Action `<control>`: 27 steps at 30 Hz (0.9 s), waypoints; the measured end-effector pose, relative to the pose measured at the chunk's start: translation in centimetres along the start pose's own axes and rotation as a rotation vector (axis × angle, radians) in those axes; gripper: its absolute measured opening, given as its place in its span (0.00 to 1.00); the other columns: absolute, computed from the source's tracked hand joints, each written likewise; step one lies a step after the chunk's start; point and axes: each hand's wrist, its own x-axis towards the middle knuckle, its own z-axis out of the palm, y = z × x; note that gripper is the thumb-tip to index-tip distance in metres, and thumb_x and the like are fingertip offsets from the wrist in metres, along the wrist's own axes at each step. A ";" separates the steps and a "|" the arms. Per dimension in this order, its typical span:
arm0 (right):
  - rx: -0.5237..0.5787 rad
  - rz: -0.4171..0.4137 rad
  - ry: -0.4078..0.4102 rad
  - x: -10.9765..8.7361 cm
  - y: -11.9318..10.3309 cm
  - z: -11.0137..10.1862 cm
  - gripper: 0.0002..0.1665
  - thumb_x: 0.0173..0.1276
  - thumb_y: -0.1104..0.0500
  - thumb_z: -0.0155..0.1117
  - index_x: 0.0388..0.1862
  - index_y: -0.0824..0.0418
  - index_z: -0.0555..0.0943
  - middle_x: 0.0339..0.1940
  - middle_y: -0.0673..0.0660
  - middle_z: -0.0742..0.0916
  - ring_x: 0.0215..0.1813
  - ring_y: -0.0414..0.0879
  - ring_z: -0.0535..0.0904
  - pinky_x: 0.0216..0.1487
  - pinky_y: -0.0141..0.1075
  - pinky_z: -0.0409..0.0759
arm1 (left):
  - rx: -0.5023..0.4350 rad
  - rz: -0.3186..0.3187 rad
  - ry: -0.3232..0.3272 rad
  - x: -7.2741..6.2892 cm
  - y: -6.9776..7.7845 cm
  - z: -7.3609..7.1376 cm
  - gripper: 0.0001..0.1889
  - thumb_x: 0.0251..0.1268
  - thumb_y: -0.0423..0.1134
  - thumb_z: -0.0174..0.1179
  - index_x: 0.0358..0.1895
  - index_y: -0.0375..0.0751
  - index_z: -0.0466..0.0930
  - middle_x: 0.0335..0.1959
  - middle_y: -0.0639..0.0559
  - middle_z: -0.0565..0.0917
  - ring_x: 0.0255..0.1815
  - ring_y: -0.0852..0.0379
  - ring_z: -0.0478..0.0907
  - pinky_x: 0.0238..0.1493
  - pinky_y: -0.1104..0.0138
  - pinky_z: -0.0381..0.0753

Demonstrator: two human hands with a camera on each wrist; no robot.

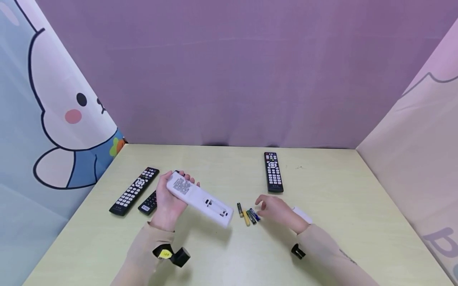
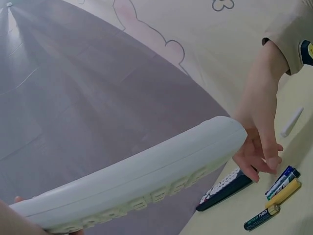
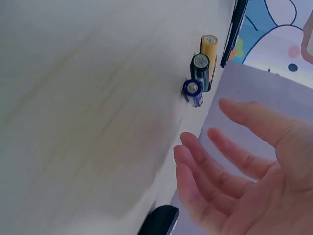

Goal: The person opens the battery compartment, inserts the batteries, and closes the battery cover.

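Observation:
My left hand [image 1: 167, 206] holds a white remote control [image 1: 198, 198] above the table, its back turned up. The battery compartment [image 1: 216, 207] has no cover on it, and metal contacts show inside. In the left wrist view the remote [image 2: 132, 171] appears edge-on, buttons facing down. Several small batteries [image 1: 246, 218], black, yellow, green and blue, lie side by side on the table below the remote's end. Just right of them hovers my right hand [image 1: 275, 209], fingers relaxed and loosely bent. The right wrist view shows that hand [image 3: 234, 181] holding nothing, apart from the batteries [image 3: 201, 68].
A black remote [image 1: 273, 172] lies towards the back. Two more, a longer black remote [image 1: 134, 191] and a shorter one [image 1: 148, 203] partly hidden by my left hand, lie at left. A white piece [image 1: 302, 214] lies partly behind my right forearm. Purple cloth [image 1: 229, 79] hangs behind the table.

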 end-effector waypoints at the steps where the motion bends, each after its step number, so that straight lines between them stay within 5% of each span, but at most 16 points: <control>1: 0.007 0.007 -0.007 0.1 0.0 0.1 0.15 0.51 0.63 0.65 0.39 0.63 0.76 0.24 0.51 0.79 0.25 0.41 0.73 0.27 0.31 0.72 | -0.001 -0.001 -0.002 0.0 0.0 0.0 0.13 0.66 0.48 0.37 0.36 0.41 0.62 0.27 0.50 0.69 0.32 0.55 0.68 0.49 0.59 0.65; 8: 0.071 0.084 -0.044 0.8 -0.4 0.6 0.15 0.50 0.63 0.66 0.38 0.64 0.77 0.21 0.51 0.78 0.23 0.41 0.72 0.26 0.31 0.71 | -0.006 -0.009 -0.016 -0.1 -0.1 0.0 0.13 0.66 0.48 0.37 0.36 0.42 0.62 0.27 0.50 0.69 0.33 0.55 0.67 0.49 0.59 0.65; 27: 0.138 0.112 -0.060 1.6 0.2 1.1 0.04 0.47 0.67 0.66 0.23 0.64 0.79 0.21 0.51 0.80 0.23 0.41 0.73 0.26 0.30 0.72 | 0.000 -0.008 -0.013 0.1 -0.4 0.0 0.13 0.66 0.48 0.37 0.36 0.42 0.62 0.27 0.50 0.70 0.32 0.55 0.67 0.49 0.59 0.65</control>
